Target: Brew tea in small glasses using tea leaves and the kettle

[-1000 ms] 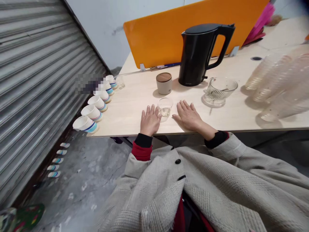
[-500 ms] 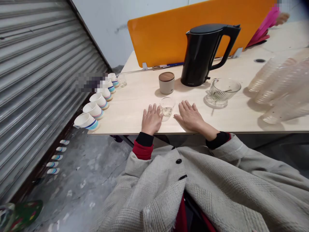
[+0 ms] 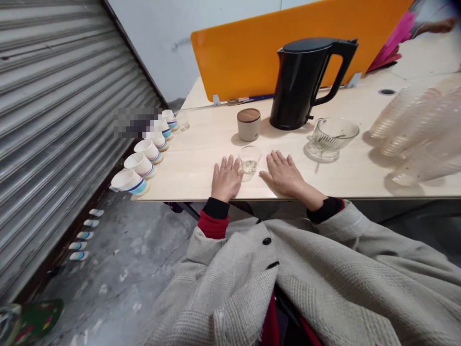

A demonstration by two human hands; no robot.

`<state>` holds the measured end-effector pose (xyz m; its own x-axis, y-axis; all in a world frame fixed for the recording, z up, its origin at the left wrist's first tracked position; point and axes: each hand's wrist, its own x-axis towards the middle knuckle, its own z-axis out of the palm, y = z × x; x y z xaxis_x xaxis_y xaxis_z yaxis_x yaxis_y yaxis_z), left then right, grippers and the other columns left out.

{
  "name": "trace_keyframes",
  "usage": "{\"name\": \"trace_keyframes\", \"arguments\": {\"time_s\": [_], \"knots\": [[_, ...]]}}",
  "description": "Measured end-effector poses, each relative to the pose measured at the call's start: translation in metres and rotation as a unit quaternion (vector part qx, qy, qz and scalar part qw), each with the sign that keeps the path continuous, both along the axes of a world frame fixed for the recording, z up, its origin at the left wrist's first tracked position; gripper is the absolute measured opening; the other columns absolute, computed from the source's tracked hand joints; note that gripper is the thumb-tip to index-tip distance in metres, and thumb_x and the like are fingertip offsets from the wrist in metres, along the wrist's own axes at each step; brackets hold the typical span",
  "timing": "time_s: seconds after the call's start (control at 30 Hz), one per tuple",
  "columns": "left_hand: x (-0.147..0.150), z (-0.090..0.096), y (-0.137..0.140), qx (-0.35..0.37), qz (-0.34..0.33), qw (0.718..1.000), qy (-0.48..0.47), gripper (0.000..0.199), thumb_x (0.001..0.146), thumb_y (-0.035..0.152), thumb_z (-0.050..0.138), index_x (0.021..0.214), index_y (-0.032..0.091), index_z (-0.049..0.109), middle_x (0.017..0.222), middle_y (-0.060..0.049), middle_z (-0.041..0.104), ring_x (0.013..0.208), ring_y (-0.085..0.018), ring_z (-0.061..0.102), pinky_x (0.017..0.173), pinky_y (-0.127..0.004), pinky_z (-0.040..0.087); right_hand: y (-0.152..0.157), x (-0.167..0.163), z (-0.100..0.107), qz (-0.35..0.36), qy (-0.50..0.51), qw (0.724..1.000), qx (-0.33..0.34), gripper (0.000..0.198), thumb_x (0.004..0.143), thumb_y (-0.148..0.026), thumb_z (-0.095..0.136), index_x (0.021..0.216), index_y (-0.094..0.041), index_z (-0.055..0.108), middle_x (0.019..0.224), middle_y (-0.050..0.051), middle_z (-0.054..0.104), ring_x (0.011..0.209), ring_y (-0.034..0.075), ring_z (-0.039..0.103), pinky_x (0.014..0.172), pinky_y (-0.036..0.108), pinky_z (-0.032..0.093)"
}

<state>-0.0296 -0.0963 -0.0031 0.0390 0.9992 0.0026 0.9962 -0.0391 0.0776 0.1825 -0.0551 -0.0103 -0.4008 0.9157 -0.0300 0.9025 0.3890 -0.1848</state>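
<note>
Palm down near the table's front edge lies my left hand [image 3: 226,180], its fingers stretched out and nothing in it. My right hand [image 3: 283,174] rests flat in the same way, fingers extended and empty. Between them stands a small clear cup [image 3: 249,161] with a little liquid and dark bits at its bottom; my left thumb is close beside it, and I cannot tell whether they touch. Behind the cup is a grey canister [image 3: 248,126] with a wooden lid. A ribbed glass cup [image 3: 336,134] with greenish bits inside sits right of my right hand.
A black electric kettle [image 3: 297,86] stands before an orange divider [image 3: 237,60]. Stacked clear plastic cups [image 3: 406,120] lie at the right. Several paper cups [image 3: 129,181] line the table's left edge, near another clear cup [image 3: 183,121]. Another person's hand [image 3: 443,25] shows at far right.
Both my hands stay flat in place, and the objects on the table have not moved. At the far right, the other person's arm has stretched out further to the right.
</note>
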Motion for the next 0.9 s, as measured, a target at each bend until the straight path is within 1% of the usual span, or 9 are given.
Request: {"name": "trace_keyframes", "arguments": {"time_s": [0.13, 0.27, 0.47, 0.67, 0.9], "knots": [[0.0, 0.001, -0.001, 0.001, -0.001, 1.0, -0.002, 0.061, 0.112, 0.043, 0.026, 0.168, 0.021, 0.034, 0.179, -0.007, 0.026, 0.167, -0.032, 0.019, 0.135, -0.059, 0.02, -0.001, -0.001, 0.002, 0.001, -0.013, 1.0, -0.004, 0.086, 0.106, -0.057, 0.029, 0.168, 0.003, 0.027, 0.177, 0.024, 0.017, 0.167, 0.038, 0.011, 0.134, 0.061, 0.011], [0.0, 0.0, 0.0, -0.001, 0.0, 1.0, 0.005, 0.061, 0.112, 0.044, 0.025, 0.168, 0.022, 0.034, 0.18, -0.006, 0.025, 0.167, -0.031, 0.02, 0.135, -0.058, 0.02, -0.002, -0.001, 0.004, -0.002, -0.014, 1.0, -0.007, 0.086, 0.106, -0.057, 0.029, 0.168, 0.001, 0.028, 0.177, 0.023, 0.017, 0.167, 0.037, 0.012, 0.134, 0.061, 0.011], [0.0, 0.0, 0.0, -0.002, -0.001, 1.0, 0.005, 0.062, 0.112, 0.044, 0.024, 0.168, 0.021, 0.033, 0.18, -0.006, 0.024, 0.168, -0.032, 0.019, 0.135, -0.059, 0.019, -0.003, -0.002, 0.006, -0.002, -0.022, 1.0, -0.014, 0.086, 0.106, -0.056, 0.028, 0.168, 0.004, 0.026, 0.178, 0.024, 0.015, 0.168, 0.037, 0.01, 0.135, 0.06, 0.01], [0.0, 0.0, -0.001, 0.007, -0.004, 1.0, -0.001, 0.061, 0.112, 0.043, 0.026, 0.168, 0.019, 0.035, 0.179, -0.008, 0.026, 0.167, -0.033, 0.02, 0.135, -0.059, 0.019, 0.0, 0.0, 0.0, 0.001, 0.007, 1.0, 0.003, 0.085, 0.105, -0.058, 0.032, 0.168, -0.002, 0.03, 0.177, 0.023, 0.019, 0.167, 0.038, 0.013, 0.134, 0.062, 0.012], [0.0, 0.0, 0.0, 0.003, -0.002, 1.0, -0.005, 0.061, 0.112, 0.043, 0.025, 0.168, 0.021, 0.036, 0.179, -0.007, 0.026, 0.167, -0.032, 0.02, 0.135, -0.059, 0.02, 0.001, 0.001, -0.005, 0.009, 0.009, 1.0, 0.013, 0.085, 0.105, -0.058, 0.03, 0.168, 0.0, 0.03, 0.176, 0.026, 0.02, 0.167, 0.039, 0.014, 0.133, 0.064, 0.013]]}}
